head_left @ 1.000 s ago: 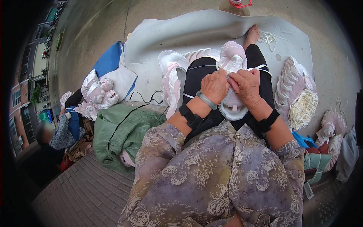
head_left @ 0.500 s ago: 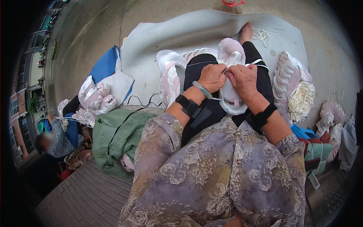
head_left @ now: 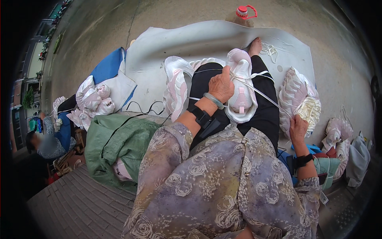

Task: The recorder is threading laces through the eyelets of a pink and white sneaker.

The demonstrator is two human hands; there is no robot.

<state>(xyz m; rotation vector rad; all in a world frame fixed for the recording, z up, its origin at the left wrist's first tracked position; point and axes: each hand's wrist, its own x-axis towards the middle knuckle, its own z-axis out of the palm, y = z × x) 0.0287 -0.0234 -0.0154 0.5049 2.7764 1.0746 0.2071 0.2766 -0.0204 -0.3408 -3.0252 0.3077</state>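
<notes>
The right hand pinches the lace; the left hand is beside the shoe, grip untellable; a hard pull might drag the shoe over the right thigh's inner edge.

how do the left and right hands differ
The left hand is at the shoe; the right hand is out to the side, holding a white lace that runs from the shoe. The left hand has a pale bangle at its wrist; the right hand shows none. Both have black wrist straps.
</notes>
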